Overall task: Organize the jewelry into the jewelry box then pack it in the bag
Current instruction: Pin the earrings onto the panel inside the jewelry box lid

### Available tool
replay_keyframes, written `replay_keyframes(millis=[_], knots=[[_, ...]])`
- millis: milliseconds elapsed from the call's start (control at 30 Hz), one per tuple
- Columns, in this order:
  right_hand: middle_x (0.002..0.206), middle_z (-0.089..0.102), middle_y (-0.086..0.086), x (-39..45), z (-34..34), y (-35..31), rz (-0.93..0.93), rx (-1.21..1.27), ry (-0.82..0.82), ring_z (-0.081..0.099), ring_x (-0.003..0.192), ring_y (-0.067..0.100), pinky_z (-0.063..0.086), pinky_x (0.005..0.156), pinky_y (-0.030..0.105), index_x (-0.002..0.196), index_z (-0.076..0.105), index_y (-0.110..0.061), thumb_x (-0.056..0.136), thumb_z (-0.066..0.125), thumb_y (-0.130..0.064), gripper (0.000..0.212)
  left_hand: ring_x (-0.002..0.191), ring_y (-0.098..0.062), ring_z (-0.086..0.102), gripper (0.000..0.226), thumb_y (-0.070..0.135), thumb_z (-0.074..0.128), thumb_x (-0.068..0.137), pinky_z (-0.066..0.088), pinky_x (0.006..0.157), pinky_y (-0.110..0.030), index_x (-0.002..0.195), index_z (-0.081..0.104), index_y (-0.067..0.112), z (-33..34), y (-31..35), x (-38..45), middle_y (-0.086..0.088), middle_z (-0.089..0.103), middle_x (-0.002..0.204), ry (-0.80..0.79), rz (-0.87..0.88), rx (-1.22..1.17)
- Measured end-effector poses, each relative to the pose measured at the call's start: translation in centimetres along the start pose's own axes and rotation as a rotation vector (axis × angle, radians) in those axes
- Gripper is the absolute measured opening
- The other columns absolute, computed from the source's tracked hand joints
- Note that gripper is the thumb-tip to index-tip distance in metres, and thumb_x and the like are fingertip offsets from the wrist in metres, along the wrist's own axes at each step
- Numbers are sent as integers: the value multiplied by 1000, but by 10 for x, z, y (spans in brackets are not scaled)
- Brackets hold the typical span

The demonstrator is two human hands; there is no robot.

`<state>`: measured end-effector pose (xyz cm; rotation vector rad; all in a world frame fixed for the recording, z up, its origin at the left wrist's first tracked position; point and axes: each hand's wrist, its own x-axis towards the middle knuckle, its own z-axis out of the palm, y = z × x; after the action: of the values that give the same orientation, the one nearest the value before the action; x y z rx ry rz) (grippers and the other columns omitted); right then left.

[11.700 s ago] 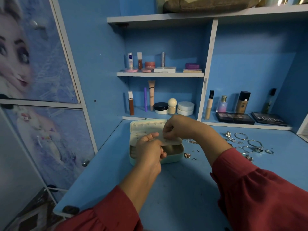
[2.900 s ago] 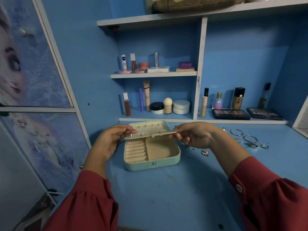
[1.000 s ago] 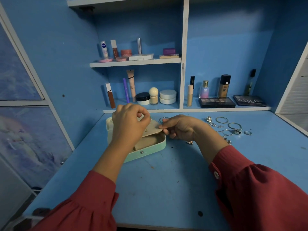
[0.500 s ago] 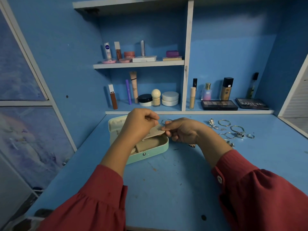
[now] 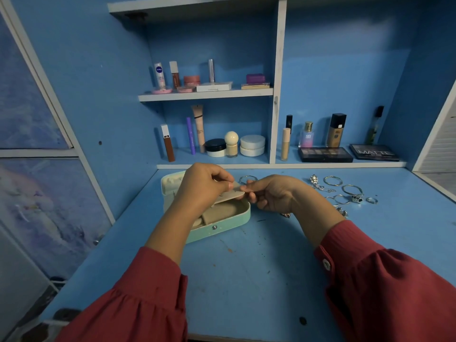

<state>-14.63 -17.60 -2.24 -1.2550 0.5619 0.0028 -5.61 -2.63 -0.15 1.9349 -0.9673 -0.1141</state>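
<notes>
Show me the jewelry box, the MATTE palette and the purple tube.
jewelry box [image 5: 223, 224], head view, green front wall.
MATTE palette [image 5: 375, 152], head view, lid lettering.
purple tube [image 5: 190, 135], head view, mid-body.

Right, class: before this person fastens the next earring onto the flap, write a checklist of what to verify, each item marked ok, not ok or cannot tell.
1. Jewelry box open on the desk: ok.
2. Beige earring flap held above the tray by both hands: ok.
3. Left hand pinches the flap's edge: ok.
4. Right hand holds an earring: cannot tell, too small.
5. Rings and bangles packed: not ok, loose on the desk.
6. Bag ready: cannot tell, none in view.
</notes>
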Motion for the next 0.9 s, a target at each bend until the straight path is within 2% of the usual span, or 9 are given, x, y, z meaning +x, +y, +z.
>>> replay_keyframes(millis=[133,400,600,767,900], knots=[[61,66,2,1,0,0,12,25,11,50,45,3,27,41,10,73,57,-11,87,60,-1,17,70,-5,58,23,6,72,81,49,67,-19,72,69,27,1,-1,0,10,67,77,1,4,4],[59,65,1,2,0,1,0,27,-1,51,44,2,29,39,10,73,56,-11,87,59,-1,18,64,2,54,20,7,76,77,41,69,-19,79,74,26,2,-4,0,13,68,77,-45,25,36],[63,65,2,2,-1,1,6,24,-19,51,46,3,29,39,10,75,60,-9,87,60,-1,14,65,-2,55,29,9,79,74,45,71,-25,66,70,35,5,-4,2,13,69,73,-51,24,63],[62,65,2,1,-2,1,8,27,-20,50,46,3,29,40,10,73,60,-8,87,60,-1,16,81,-10,63,28,10,79,75,53,83,-35,65,68,34,5,-2,3,11,69,77,-36,-8,101],[62,65,2,2,-1,2,10,27,-22,51,45,3,29,40,10,75,58,-9,87,60,0,15,83,-10,64,28,11,79,75,53,86,-36,65,67,34,5,-1,2,11,69,77,-49,-19,117]])
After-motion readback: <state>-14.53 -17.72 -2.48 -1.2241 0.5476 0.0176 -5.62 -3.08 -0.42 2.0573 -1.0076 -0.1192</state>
